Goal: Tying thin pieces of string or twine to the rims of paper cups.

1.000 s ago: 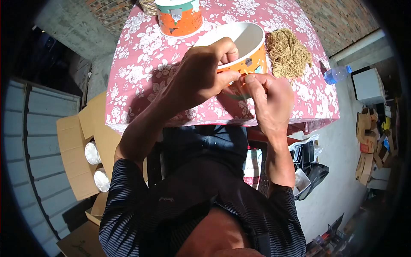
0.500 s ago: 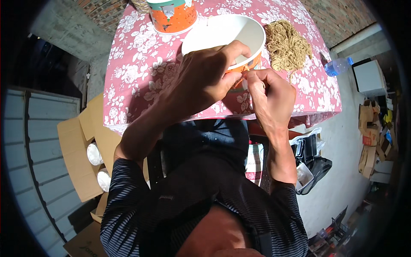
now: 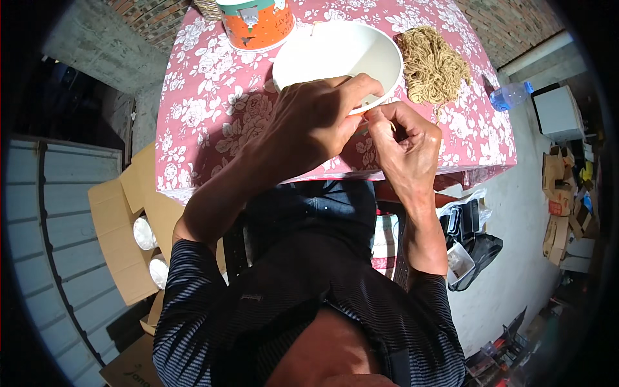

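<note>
A round paper bucket (image 3: 329, 55), white inside with an orange outer wall, stands open near the table's front edge. My left hand (image 3: 313, 119) grips its near rim, with fingers over the inside and the thumb outside. Against the outside of that rim, my right hand (image 3: 412, 142) is closed, thumb and forefinger pinched together. A short end of tan twine (image 3: 393, 127) shows at those fingers; the rest of it is hidden. To the right of the bucket lies a loose heap of tan twine (image 3: 431, 64), a strand trailing toward me.
A second bucket (image 3: 258, 27), orange and green, stands behind on the pink flowered tablecloth (image 3: 200, 109). Beyond the right edge is a plastic bottle (image 3: 509, 97). An opened cardboard box (image 3: 116, 238) with white round items sits at lower left, black bags (image 3: 477, 258) at lower right.
My left fingers have shifted slightly right and down over the rim. My right hand has moved a little up and left, and the twine seen at the rim is now mostly covered.
</note>
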Motion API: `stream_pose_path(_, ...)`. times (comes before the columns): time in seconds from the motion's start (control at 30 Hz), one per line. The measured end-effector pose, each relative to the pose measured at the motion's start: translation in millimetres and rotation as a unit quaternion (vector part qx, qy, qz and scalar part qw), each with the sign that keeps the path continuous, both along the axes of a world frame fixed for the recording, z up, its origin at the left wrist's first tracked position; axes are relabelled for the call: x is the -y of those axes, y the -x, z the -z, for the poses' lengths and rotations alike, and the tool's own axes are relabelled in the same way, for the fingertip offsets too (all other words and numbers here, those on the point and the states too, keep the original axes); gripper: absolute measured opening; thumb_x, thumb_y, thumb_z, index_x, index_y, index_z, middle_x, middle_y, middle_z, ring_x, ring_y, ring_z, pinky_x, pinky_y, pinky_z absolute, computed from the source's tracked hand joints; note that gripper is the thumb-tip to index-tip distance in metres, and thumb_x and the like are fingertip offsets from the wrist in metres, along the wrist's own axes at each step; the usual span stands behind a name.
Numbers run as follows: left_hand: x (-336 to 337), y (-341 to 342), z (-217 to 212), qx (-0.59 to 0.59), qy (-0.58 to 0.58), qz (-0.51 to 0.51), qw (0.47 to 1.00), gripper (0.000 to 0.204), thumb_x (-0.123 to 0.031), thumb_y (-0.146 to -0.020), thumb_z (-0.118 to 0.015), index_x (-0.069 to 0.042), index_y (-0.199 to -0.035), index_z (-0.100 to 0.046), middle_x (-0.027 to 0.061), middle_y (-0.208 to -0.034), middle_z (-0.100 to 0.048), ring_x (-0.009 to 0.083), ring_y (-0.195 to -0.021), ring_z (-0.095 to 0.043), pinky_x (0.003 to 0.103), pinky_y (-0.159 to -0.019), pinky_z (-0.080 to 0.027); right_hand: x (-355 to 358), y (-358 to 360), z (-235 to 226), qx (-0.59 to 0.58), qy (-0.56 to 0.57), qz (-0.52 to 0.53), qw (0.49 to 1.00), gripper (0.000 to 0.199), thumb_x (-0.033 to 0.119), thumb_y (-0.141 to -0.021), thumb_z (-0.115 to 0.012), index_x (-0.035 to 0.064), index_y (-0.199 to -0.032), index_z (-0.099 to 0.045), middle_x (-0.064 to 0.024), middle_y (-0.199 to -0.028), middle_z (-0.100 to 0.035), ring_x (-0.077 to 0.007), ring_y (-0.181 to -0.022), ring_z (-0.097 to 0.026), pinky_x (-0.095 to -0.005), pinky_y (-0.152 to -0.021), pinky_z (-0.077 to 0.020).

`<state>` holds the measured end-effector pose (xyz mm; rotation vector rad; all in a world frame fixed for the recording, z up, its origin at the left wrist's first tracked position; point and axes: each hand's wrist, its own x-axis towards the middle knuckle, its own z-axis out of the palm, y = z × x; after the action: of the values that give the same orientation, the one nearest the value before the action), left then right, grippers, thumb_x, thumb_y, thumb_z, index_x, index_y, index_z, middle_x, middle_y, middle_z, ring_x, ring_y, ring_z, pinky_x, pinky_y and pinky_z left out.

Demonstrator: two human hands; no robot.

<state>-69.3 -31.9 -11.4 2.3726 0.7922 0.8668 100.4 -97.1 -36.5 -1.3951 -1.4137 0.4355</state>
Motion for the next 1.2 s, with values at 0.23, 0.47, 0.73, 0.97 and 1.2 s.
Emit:
stream_pose_path(0.23,-2,10,-7,0.002,0.074,0.061,0.995,0.041,-0.002,-0.091,-0.064,-0.004,-0.131,-0.057,0.0184,-0.109,-0.071,0.0302,-0.095,-0.071,0.039,-0.085,-0.056,4,-6,0,0.018,0.039,-0.009,0.999,0.011,0.005,-0.088,-0.069,-0.0027,-0.08,-0.069,-0.0054,-0.055,-0.055,-0.0051,-0.051,-0.047,-0.0262,-0.046,-0.0372)
stream_pose_path(0.47,-25,14,-12,-0.048,0.075,0.149,0.985,0.035,-0.002,-0.094,-0.061,-0.001,-0.13,-0.06,0.0185,-0.11,-0.071,0.027,-0.096,-0.071,0.037,-0.086,-0.055,8,-6,1,0.019,0.032,-0.014,0.999,0.011,0.005,-0.089,-0.07,-0.0026,-0.081,-0.069,-0.0091,-0.06,-0.061,-0.0084,-0.05,-0.051,-0.0275,-0.047,-0.04)
stream_pose_path(0.73,-34,4,-5,-0.045,0.086,0.131,0.987,0.018,-0.007,-0.094,-0.065,0.004,-0.105,-0.072,0.0199,-0.093,-0.074,0.0269,-0.085,-0.073,0.035,-0.079,-0.056,10,-6,0,0.029,0.033,-0.027,0.999,0.011,0.006,-0.088,-0.069,-0.0028,-0.081,-0.069,-0.0103,-0.062,-0.063,-0.0111,-0.051,-0.054,-0.0286,-0.048,-0.0417)
stream_pose_path(0.97,-35,-2,-3,-0.049,0.048,0.126,0.99,0.015,-0.009,-0.092,-0.068,0.003,-0.098,-0.073,0.017,-0.081,-0.073,0.0236,-0.075,-0.073,0.035,-0.068,-0.055,10,-10,4,0.029,0.044,-0.028,0.998,0.012,0.006,-0.089,-0.07,-0.0028,-0.081,-0.069,-0.0106,-0.062,-0.062,-0.0111,-0.051,-0.054,-0.0291,-0.048,-0.0415)
stream_pose_path(1.2,-33,9,0,-0.032,0.081,0.095,0.992,0.01,-0.005,-0.093,-0.059,0.002,-0.094,-0.066,0.0136,-0.075,-0.068,0.0203,-0.066,-0.069,0.033,-0.063,-0.054,8,-32,-4,0.032,0.088,-0.107,0.99,0.013,0.008,-0.091,-0.073,-0.0036,-0.097,-0.073,-0.0067,-0.068,-0.068,-0.0094,-0.057,-0.057,-0.028,-0.052,-0.0439)
